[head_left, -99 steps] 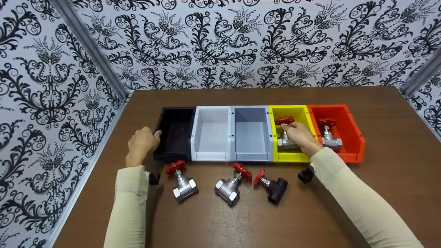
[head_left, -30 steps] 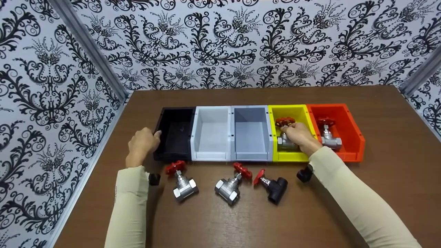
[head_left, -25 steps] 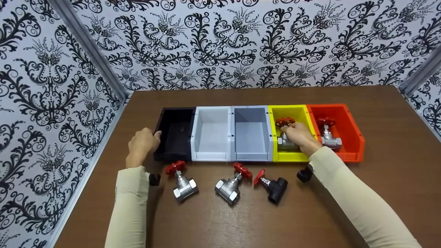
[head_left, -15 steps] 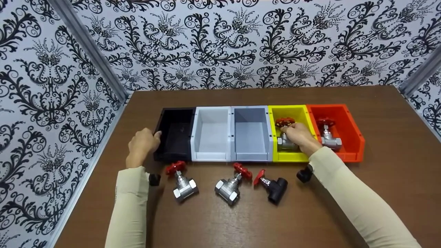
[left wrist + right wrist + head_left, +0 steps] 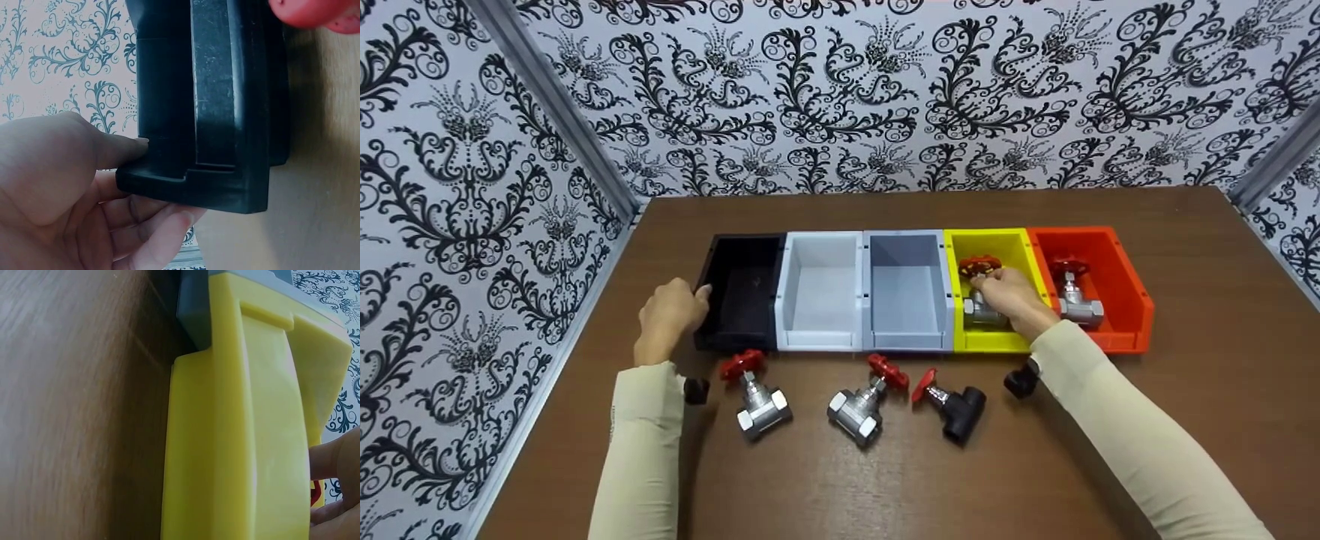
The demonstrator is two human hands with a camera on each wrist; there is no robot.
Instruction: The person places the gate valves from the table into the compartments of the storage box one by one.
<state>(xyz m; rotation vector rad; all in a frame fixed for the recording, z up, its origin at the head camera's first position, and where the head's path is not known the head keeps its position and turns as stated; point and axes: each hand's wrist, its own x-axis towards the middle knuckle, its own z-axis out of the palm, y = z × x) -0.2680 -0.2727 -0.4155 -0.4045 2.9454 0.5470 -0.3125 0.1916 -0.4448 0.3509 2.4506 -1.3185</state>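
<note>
My left hand (image 5: 671, 313) grips the left wall of the black bin (image 5: 706, 300). In the left wrist view the thumb lies over the inside of the wall, and the other fingers are outside it. My right hand (image 5: 1014, 294) reaches into the yellow bin (image 5: 994, 343) and pinches a silver valve (image 5: 979, 311) just under its red handwheel; the fingers partly cover the valve body. In the right wrist view, the front of the yellow bin hides most of the valve, leaving a bit of red handwheel (image 5: 315, 492) beside the fingers.
A white bin (image 5: 820, 342) and a grey bin (image 5: 911, 343) stand between the black and yellow ones. The orange bin (image 5: 1125, 341) at the right holds another silver valve (image 5: 1080, 309). In front lie two silver valves (image 5: 763, 409) (image 5: 856, 414) and a black-bodied valve (image 5: 962, 412).
Since the oldest frame, the valve in the yellow bin has tipped slightly, with its handwheel showing a little lower and flatter. Both hands stay in nearly the same places.
</note>
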